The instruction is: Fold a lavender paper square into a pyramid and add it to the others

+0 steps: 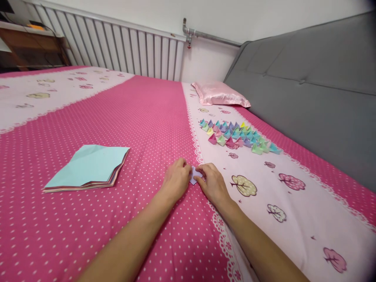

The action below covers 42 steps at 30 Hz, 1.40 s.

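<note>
Lilac paper piece [193, 176] is what I watch, small and mostly hidden between the two hands. By size, the bed [147, 113] with its pink dotted sheet carries everything. A grey headboard [308, 90] runs along its right edge and a satin pillow [219, 94] lies at the far corner. A stack of paper squares [89, 164] lies flat toward the left edge, within easy reach, I judge. Rows of folded paper pieces [237, 137] sit near the headboard edge, well apart from the stack, so I read them as sorted. The left hand [176, 181] and right hand [213, 184] meet at the lace seam. Their fingers are curled down, both pressing the piece onto the sheet, probably for firm backing. It lies between the fingertips, touching both.
</note>
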Tool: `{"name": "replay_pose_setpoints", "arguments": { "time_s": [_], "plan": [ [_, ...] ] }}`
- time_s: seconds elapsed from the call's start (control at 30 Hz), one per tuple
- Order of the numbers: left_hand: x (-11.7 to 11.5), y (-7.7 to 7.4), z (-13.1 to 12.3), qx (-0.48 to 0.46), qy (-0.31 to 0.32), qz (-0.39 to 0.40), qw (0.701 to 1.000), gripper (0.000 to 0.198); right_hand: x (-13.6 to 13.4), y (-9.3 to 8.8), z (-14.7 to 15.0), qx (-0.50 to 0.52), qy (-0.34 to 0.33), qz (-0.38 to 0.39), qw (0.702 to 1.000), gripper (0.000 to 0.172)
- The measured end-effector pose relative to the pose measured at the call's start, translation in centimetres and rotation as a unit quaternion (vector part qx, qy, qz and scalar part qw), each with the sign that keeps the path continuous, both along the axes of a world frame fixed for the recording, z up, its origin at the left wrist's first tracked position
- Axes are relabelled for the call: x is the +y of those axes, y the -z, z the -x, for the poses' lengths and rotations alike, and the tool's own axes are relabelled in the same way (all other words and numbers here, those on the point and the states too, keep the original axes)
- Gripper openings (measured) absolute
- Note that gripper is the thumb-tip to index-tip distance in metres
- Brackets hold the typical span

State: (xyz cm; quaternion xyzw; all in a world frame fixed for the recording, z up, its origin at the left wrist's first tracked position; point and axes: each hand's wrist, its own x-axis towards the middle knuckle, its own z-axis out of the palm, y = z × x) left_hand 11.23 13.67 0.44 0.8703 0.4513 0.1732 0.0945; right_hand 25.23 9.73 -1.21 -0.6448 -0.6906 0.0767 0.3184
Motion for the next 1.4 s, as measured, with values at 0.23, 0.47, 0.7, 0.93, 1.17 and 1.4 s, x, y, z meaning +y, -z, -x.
{"name": "replay_pose_setpoints", "arguments": {
  "time_s": [0.23,0.47,0.7,0.93,1.17,1.4],
  "plan": [
    [0.2,1.2,0.2,0.016,0.008,0.021,1.0,0.026,-0.6,-0.7,0.8,-0.116,0.019,0.064,0.991,0.02],
    [0.1,1.5,0.2,0.057,0.003,0.044,0.997,0.041,-0.7,-0.5,1.1,-0.207,-0.002,0.088,0.974,0.028],
    [0.0,1.6,0.6,0.087,0.011,0.053,0.995,0.048,-0.9,-0.3,0.9,-0.235,-0.033,0.103,0.966,0.043],
    [-0.3,1.2,0.5,0.097,0.003,0.062,0.993,0.048,-1.4,-1.0,1.4,-0.268,-0.033,0.121,0.955,0.041],
    [-1.0,-0.1,0.1,0.164,-0.016,0.068,0.984,0.048,-2.1,-2.3,1.8,-0.284,-0.034,0.141,0.948,0.036],
    [-1.4,-1.0,0.5,0.175,0.005,0.068,0.982,0.049,-2.3,-2.8,1.2,-0.256,-0.04,0.165,0.952,0.025]
  ]
}}
